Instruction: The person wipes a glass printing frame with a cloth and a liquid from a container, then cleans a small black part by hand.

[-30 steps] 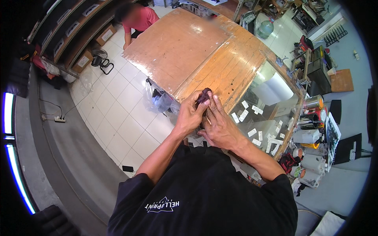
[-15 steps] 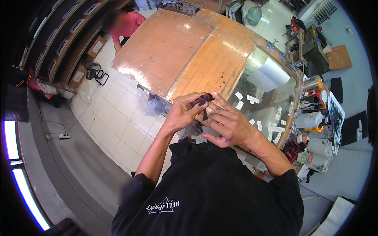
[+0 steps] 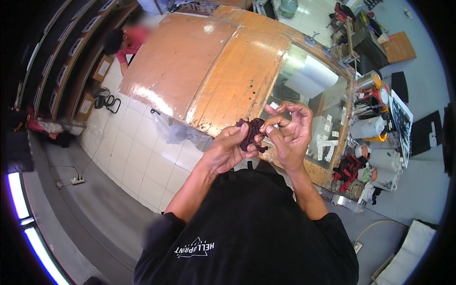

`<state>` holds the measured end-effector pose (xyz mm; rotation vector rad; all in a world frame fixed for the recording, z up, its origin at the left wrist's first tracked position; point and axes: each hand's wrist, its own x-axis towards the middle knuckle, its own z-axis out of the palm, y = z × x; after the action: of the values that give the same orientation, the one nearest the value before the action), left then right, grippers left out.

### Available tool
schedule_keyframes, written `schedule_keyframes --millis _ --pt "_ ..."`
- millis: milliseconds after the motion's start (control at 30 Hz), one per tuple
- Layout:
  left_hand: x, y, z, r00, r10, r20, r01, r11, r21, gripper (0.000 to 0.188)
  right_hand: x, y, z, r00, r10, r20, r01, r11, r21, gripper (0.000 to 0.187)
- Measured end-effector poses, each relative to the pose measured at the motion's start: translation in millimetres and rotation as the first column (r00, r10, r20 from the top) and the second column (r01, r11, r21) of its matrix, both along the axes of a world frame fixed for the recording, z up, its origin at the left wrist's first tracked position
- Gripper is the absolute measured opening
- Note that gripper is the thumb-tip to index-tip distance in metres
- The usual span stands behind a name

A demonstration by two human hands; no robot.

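From where I stand, the crumpled dark-maroon cloth [image 3: 251, 135] is clamped in the fingers of the left hand [image 3: 227, 151] by the tabletop's [image 3: 223, 85] near edge, its longest run slanting back and rightward. The right hand [image 3: 293, 140] is just right of it, thumb and forefinger at its edge, though I can't quite tell whether they pinch it. It looks limp, bunched and creased.

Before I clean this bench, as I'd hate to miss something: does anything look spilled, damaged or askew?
White slips lie scattered at odd angles on or under the glass panel, looking untidy. Small dark spots blemish the wooden tabletop. The dark cloth in the left hand is crumpled. No clear spill.
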<state>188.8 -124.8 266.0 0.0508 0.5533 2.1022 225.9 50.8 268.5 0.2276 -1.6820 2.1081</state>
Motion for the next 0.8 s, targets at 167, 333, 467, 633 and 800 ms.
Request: schedule_keyframes --millis 167,333,467,633,800 --pt "1.0 6.7 18.0 0.997 -0.055 -0.054 0.048 0.99 -0.134 0.027 8.2 4.2 0.2 1.0 0.027 -0.006 -0.027 0.993 -0.115 0.064" --pt "-5.6 27.5 26.1 0.942 -0.069 -0.33 -0.088 0.894 -0.439 0.021 10.3 6.3 -1.0 0.99 -0.096 -0.106 0.123 0.947 0.296 0.055" --pt "-14.7 42.3 15.7 0.997 0.073 -0.03 -0.079 0.899 -0.431 0.021 2.8 12.0 -5.6 0.951 -0.137 -0.279 0.278 0.776 0.566 0.044" --pt "1.8 50.2 22.8 0.982 0.179 -0.058 -0.188 0.924 -0.332 0.018 7.5 13.4 -8.7 0.897 -0.233 -0.377 0.432 0.651 0.625 0.032" --pt "-22.2 23.8 3.1 0.914 0.018 -0.406 -0.2 0.89 -0.41 0.02 19.7 22.3 -12.3 0.934 0.117 -0.337 0.294 0.283 0.913 0.011"
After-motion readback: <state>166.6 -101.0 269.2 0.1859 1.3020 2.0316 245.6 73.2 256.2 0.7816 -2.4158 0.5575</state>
